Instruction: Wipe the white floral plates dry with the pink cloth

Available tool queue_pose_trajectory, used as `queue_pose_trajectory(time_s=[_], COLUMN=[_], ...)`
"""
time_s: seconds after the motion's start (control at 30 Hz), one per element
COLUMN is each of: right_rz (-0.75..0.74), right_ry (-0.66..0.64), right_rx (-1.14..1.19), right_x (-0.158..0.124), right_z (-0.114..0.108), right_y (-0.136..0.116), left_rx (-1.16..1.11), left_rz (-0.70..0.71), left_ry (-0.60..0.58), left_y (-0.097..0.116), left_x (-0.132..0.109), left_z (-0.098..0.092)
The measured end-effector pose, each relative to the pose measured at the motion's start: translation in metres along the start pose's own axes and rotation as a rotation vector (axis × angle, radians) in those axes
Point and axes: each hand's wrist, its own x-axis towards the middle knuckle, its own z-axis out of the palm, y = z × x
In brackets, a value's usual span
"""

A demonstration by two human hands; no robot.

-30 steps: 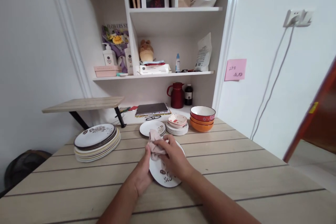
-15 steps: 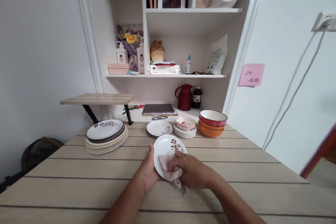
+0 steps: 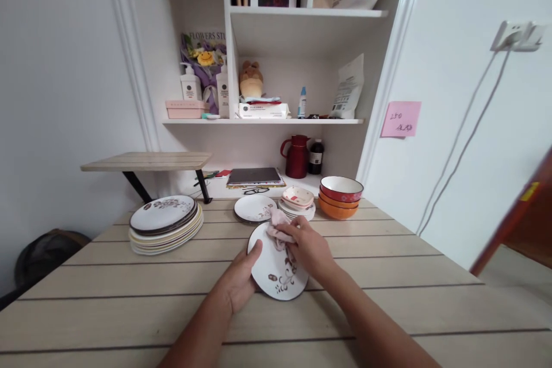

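Observation:
A white plate (image 3: 269, 259) with a dark rim and brown flower print is tilted up above the table in front of me. My left hand (image 3: 241, 279) grips its left edge, thumb over the face and the other fingers hidden behind. My right hand (image 3: 308, 244) is closed around a pale pink cloth (image 3: 279, 227), which is bunched against the plate's far edge. Just behind lies another plate (image 3: 254, 207) of the same pattern. Beside that, a small patterned dish (image 3: 297, 196) rests on a stack of small white plates (image 3: 308, 212).
At the left a tall stack of plates (image 3: 166, 224) stands near a small raised wooden shelf (image 3: 146, 161). Nested bowls (image 3: 338, 208) stand at the back right. Behind are glasses (image 3: 256, 191), a laptop (image 3: 253, 175), a red jug (image 3: 297, 158) and a dark bottle (image 3: 316, 158).
The cloth in my right hand has moved from the plate's near edge up to its far edge. The plate has turned, its print now toward me. The view has shifted slightly right.

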Motion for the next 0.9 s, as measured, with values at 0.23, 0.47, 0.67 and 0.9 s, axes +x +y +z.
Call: queue_pose_trajectory(time_s=[0.23, 0.47, 0.67, 0.9], right_rz=[-0.191, -0.334, -0.150, 0.006], right_ry=[-0.375, -0.168, 0.029, -0.103], right_rx=[-0.080, 0.220, 0.162, -0.068], right_x=[-0.019, -0.024, -0.003, -0.003], right_z=[-0.025, 0.006, 0.011, -0.011], right_y=[0.000, -0.028, -0.021, 0.008], left_rx=[-0.050, -0.115, -0.063, -0.036], left_rz=[-0.007, -0.034, 0.017, -0.044], left_ry=[0.025, -0.112, -0.090, -0.057], left_y=[0.004, 0.004, 0.002, 0.003], left_x=[0.000, 0.002, 0.002, 0.001], left_z=[0.001, 0.003, 0.002, -0.002])
